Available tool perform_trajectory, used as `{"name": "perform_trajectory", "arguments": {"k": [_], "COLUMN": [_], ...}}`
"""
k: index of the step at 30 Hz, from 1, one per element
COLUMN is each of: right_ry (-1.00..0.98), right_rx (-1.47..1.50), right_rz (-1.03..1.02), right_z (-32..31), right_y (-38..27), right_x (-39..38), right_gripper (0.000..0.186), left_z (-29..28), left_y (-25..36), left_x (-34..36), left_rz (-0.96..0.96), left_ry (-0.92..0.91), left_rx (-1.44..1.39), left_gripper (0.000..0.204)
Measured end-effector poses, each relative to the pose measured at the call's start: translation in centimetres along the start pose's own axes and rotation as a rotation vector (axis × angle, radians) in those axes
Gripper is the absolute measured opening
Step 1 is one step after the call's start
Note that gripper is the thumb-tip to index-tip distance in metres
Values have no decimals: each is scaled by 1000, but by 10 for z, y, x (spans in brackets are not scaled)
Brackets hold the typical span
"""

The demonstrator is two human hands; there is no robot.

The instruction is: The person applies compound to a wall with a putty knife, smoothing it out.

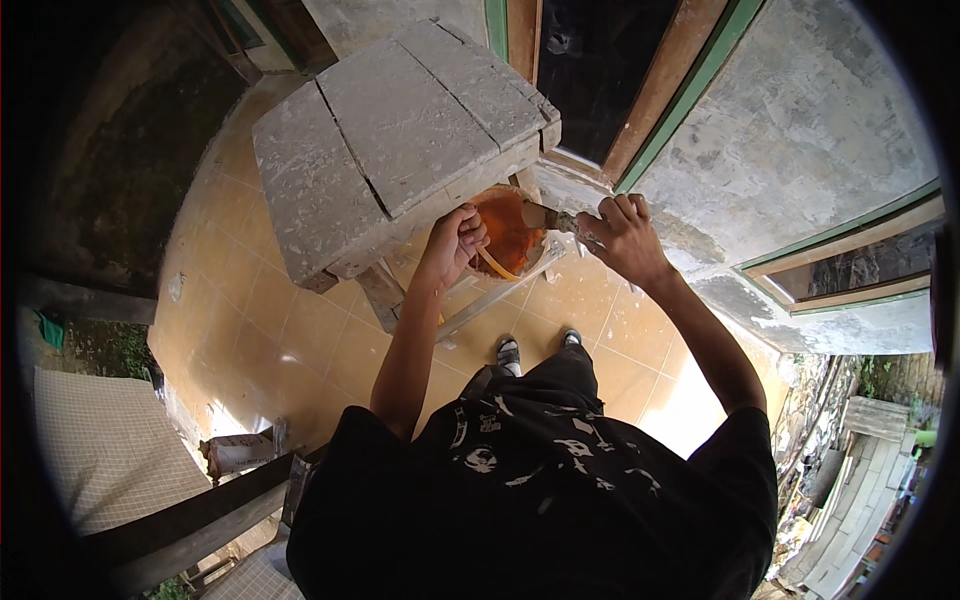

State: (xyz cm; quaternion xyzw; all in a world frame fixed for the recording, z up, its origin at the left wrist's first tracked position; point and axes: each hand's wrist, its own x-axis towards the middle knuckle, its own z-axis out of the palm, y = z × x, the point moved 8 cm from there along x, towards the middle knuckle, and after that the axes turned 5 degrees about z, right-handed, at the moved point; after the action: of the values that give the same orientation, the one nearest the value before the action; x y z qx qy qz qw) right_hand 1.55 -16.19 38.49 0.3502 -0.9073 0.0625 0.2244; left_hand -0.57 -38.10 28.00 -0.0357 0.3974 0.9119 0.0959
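Observation:
An orange bucket point(508, 225), stained pale around its rim, hangs or stands at the near corner of the wooden table. My left hand point(460, 242) is closed around the bucket's light handle point(496, 264), over the left side of the rim. In my right hand point(630, 238) is a putty knife point(566, 222) with a plaster-crusted handle. Its flat blade points left and reaches over the bucket's right rim. Wet orange-red contents or lining show inside; which of the two I cannot tell.
A plaster-spattered wooden table point(400, 120) stands just beyond the bucket. To the right is a patchy grey wall point(800, 130) with green-and-brown window frames point(850, 250). Tan tiles point(310, 340) cover the floor, my sandalled feet on them. A torn paper sack point(238, 455) lies lower left.

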Motion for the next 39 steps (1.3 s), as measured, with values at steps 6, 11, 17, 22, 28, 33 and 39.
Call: {"name": "perform_trajectory", "arguments": {"k": [6, 11, 17, 22, 28, 33, 39], "right_ry": [23, 5, -23, -80, -110, -167, -147], "right_rx": [33, 49, 20, 21, -10, -97, -192], "right_rz": [-38, -107, -112, -92, -111, -142, -207], "right_z": [5, 2, 4, 7, 5, 6, 0], "right_y": [8, 4, 7, 11, 7, -2, -13], "right_x": [3, 13, 17, 21, 29, 33, 37], "right_gripper": [26, 31, 31, 33, 32, 29, 24], "left_z": [-36, -69, -58, -67, -73, -83, -86], "left_y": [18, 29, 34, 22, 7, -8, -11], "left_x": [-12, -13, -28, -26, -16, -10, -8], "left_rz": [21, 327, 431, 490, 627, 519, 493], "left_ry": [168, 247, 417, 435, 399, 436, 513], "left_rx": [332, 901, 1429, 1155, 1118, 809, 830], "left_gripper": [14, 26, 34, 34, 35, 42, 44]}}
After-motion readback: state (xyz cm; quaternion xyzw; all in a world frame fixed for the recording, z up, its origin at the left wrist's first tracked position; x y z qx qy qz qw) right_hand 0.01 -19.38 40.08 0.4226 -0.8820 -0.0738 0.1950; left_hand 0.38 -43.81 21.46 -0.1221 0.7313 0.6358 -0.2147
